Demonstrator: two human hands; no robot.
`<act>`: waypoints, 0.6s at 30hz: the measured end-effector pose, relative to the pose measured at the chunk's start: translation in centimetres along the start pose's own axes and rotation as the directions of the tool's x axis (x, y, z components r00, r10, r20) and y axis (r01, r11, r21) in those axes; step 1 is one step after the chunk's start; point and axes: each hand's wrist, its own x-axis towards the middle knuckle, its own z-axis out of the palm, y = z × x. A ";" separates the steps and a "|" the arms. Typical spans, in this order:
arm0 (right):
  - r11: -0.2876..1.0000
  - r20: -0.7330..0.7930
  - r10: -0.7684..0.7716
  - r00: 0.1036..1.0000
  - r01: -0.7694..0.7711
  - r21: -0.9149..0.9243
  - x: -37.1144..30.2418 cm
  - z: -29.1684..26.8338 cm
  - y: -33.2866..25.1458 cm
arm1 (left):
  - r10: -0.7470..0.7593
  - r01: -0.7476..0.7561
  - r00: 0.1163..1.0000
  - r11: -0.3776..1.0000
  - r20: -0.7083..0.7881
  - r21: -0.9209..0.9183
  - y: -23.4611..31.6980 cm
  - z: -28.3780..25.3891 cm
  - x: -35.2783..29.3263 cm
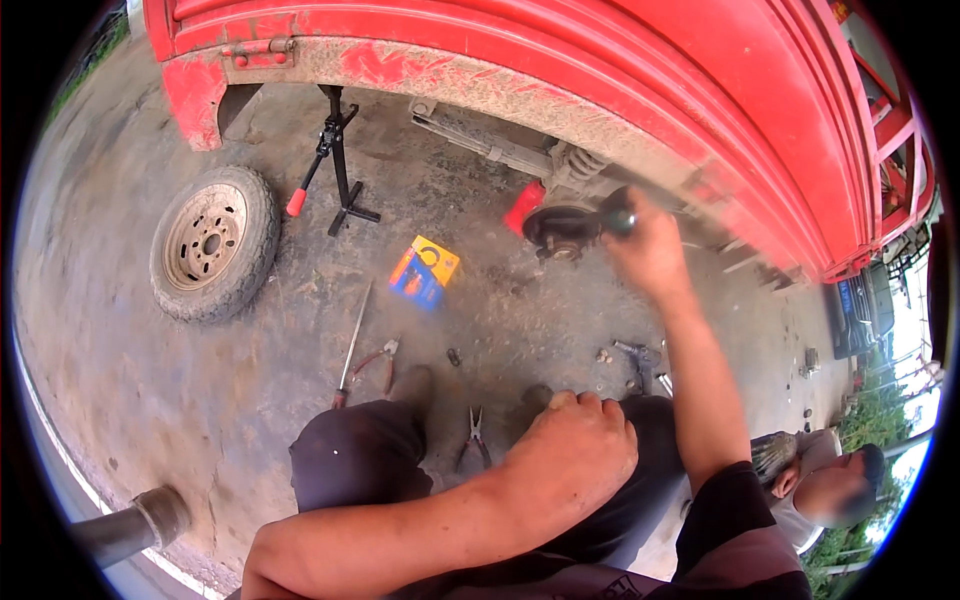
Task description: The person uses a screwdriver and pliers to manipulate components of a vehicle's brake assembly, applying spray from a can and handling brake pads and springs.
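Right hand: The person's right hand (648, 245) is wrapped around a dark, round-ended object (618, 213), whose exact kind is too blurred to tell.
Wheel hub: The black hub (555, 228) sits just left of the right hand and the object in its grasp, below a coil spring (582, 165); whether object and hub touch cannot be told.
Left hand: Well apart from the hub and nearer the body, the left hand (575, 450) rests at the right knee (655, 430), knuckles up and fingers bent; with the fingertips hidden, how tightly it is closed, or on what, cannot be told.
Red vehicle: Scuffed and muddy along its lower edge, the red body (640, 70) stretches across the top of the scene, above the hub.
Jack: A black jack (340, 165) with a red-tipped handle stands under the vehicle's edge, left of the hub.
Wheel: A dusty wheel (187, 240) lies flat on the ground (260, 365), left of the jack.
Box: A yellow-and-blue box (425, 271) lies between wheel and hub.
Hand tools: A long screwdriver (354, 340), red-handled cutters (390, 349) and slim pliers (475, 432) lie near the person's feet.
Bystander: Another person (815, 490) is at lower right.
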 end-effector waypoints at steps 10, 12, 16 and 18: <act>1.000 0.012 -0.013 1.000 0.013 -0.013 0.8 1.1 0.2 | -0.006 0.006 1.000 1.000 -0.017 -0.003 -0.3 -0.7 -0.3; 0.999 -0.009 -0.027 1.000 0.027 -0.028 0.9 2.1 0.7 | -0.009 0.008 0.999 1.000 -0.037 -0.017 -0.2 0.2 -0.3; 0.998 -0.036 -0.016 0.999 0.019 0.065 1.4 0.9 1.6 | 0.003 -0.005 0.998 0.999 -0.056 -0.036 0.0 0.2 0.0; 1.000 -0.010 0.001 1.000 -0.001 -0.004 1.3 2.3 1.2 | -0.006 0.004 0.999 0.999 -0.054 -0.034 0.3 0.3 -0.1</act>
